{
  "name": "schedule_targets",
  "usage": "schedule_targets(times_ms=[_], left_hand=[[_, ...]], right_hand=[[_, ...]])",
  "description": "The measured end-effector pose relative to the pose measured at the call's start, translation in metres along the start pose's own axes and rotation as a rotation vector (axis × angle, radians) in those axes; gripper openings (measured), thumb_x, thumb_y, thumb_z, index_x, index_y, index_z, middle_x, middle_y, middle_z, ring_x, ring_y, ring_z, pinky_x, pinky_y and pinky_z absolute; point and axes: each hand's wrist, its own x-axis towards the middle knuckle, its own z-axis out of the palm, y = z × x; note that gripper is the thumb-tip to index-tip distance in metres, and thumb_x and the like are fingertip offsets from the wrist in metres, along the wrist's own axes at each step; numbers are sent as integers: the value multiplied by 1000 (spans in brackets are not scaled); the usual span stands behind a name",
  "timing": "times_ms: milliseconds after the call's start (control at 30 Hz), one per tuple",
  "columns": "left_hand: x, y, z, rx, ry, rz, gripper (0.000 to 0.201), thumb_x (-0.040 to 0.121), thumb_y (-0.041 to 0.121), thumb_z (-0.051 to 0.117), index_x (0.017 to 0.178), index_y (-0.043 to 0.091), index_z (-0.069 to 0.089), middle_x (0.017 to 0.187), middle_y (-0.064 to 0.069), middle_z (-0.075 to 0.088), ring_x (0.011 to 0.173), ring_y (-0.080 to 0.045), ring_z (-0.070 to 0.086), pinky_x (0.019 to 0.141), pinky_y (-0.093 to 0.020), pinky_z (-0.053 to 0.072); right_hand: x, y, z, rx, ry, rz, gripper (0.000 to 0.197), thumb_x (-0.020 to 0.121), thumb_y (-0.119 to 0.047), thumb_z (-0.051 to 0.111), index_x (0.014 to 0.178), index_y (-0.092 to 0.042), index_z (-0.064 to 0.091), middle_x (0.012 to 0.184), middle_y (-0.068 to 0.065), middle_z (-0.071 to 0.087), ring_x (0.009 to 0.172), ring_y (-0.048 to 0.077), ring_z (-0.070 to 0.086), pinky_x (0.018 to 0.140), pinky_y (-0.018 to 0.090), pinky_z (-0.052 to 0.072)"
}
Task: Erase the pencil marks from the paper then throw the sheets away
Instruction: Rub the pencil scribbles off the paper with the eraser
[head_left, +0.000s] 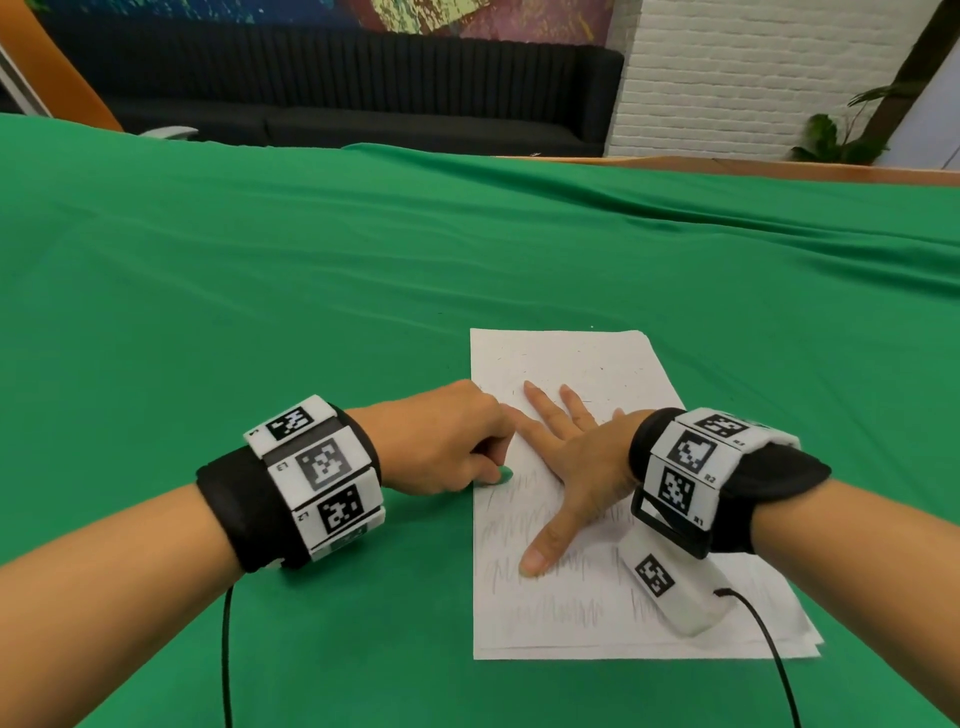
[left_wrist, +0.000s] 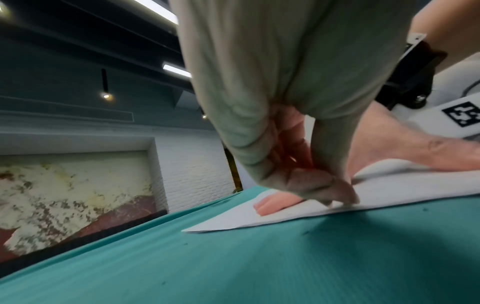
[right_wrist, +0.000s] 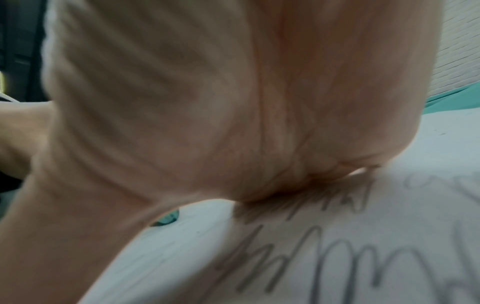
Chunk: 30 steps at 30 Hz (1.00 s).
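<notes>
Head view: left hand (head_left: 441, 441) curls over a small green object (head_left: 501, 474) at the left edge of the paper (head_left: 597, 613); only its tip shows, shape cannot be told. Right hand (head_left: 571, 462) covers the middle of the sheet; pencil marks (head_left: 550, 608) beneath it are hidden. How many sheets lie in the stack cannot be told. Both forearms are cut off by the bottom edge.

Left wrist view: fingertips (left_wrist: 337, 193) hide whatever they pinch.

Right wrist view: blurred throughout; the palm (right_wrist: 207, 102) fills the upper frame, fingers out of sight. A green sliver (right_wrist: 166, 220) shows at lower left, unidentifiable.
</notes>
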Motion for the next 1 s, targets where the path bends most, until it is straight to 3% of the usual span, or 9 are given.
schedule_targets(times_ms=[167, 267, 367, 567, 733, 1000], left_hand=[[-2, 8, -12, -9, -237, -13, 16, 88, 18, 71, 80, 8, 63, 59, 6, 61, 51, -2, 53, 54, -14, 42], [8, 11, -15, 81, -131, -1, 16, 88, 19, 69, 76, 14, 61, 59, 10, 57, 53, -1, 52, 56, -18, 41], [10, 10, -9, 117, -63, 19, 14, 89, 20, 67, 78, 14, 60, 68, 6, 60, 62, -10, 52, 62, -26, 44], [-7, 10, -9, 57, -221, 3, 12, 88, 19, 69, 81, 12, 63, 59, 11, 56, 53, -4, 50, 59, -27, 48], [2, 5, -7, 82, 5, 8, 16, 92, 22, 65, 79, 16, 58, 63, 14, 53, 61, -4, 50, 60, -21, 40], [-8, 7, -4, 80, -207, 27, 11, 89, 24, 67, 85, 15, 62, 75, 2, 63, 67, -17, 56, 66, -33, 50]], right_hand=[[3, 0, 2, 2, 11, 9, 147, 51, -80, 75, 138, -46, -39, 141, -13, -54, 135, 22, -45, 113, 64, -12], [3, 1, 2, -10, 19, 5, 146, 53, -79, 75, 139, -44, -38, 142, -12, -53, 135, 23, -45, 114, 64, -12], [2, 1, 3, -1, 26, 1, 146, 52, -80, 75, 139, -45, -38, 142, -12, -53, 136, 22, -45, 114, 64, -12], [3, 1, 3, 30, 26, -5, 146, 53, -77, 77, 138, -47, -38, 142, -14, -53, 135, 21, -45, 113, 63, -13], [2, 1, 3, 9, 31, -9, 145, 53, -79, 75, 139, -45, -37, 142, -13, -53, 135, 22, -45, 112, 63, -13], [3, 1, 5, 8, 29, -20, 145, 54, -76, 77, 137, -47, -38, 141, -15, -54, 136, 20, -44, 112, 63, -12]])
